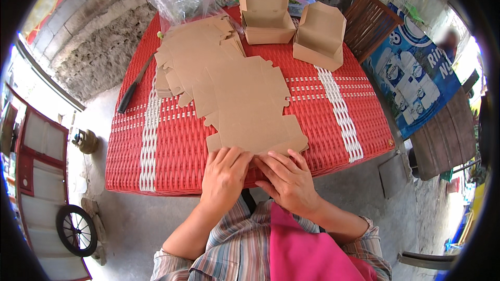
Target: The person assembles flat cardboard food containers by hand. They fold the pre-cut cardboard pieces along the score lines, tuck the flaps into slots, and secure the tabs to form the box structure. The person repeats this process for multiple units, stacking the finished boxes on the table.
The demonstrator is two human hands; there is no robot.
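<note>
Two grips share one edge: the left grip (225, 177) and the right grip (289, 184) both close on the near side of a flat cardboard blank (247, 99), fingers bent over it; the left thumb is hidden. The blank lies at the front of the red woven bench (359, 117), its far part by the stack of blanks (169, 65). It looks thin and light, stiff across its flat panel but ready to bend at the creases. Its dry, matte face should not be slippery. The small side tabs look the weakest part, likely to crumple or tear if pulled, so the straight near edge, held at two spread points beside the crease, seems the better hold.
</note>
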